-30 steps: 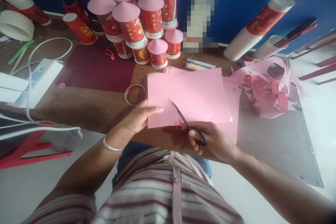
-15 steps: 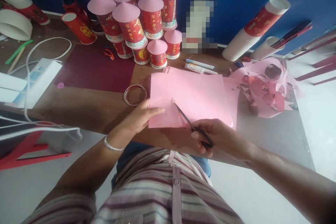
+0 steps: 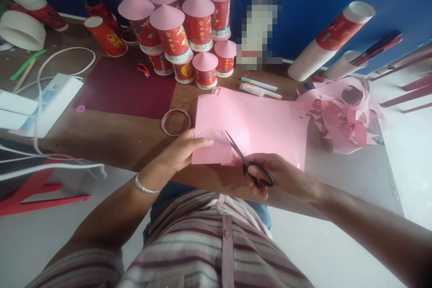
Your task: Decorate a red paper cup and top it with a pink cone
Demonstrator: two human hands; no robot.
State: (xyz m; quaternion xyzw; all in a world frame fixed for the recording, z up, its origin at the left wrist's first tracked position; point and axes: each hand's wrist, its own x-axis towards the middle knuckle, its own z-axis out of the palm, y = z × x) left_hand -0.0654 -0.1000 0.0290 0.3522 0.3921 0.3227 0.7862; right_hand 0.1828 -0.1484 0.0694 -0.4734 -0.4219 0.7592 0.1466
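My left hand (image 3: 182, 149) pinches the left edge of a pink paper sheet (image 3: 219, 110), its thumb flat on top. A round outline is faintly drawn on the sheet beside that thumb. In my right hand (image 3: 275, 171) is a pair of black-handled scissors (image 3: 237, 147), fingers through the loops. The blades point up and left over the paper, at the right side of the outline, where the edge there looks cut. More pink sheets lie underneath. A tape-like ring (image 3: 176, 122) rests just above my left hand.
Red paper lanterns (image 3: 170, 42) with pink cone tops are stacked at the back. Pink paper offcuts (image 3: 351, 117) pile up at right. Markers (image 3: 259, 83), a tall paper tube (image 3: 332, 40), a dark red sheet (image 3: 126, 87) and a white power strip (image 3: 50, 103) with cables surround the work.
The scissors have turned slightly and shifted up, with their handle loops showing more. My left hand keeps its grip on the paper. The whole view has slid a little.
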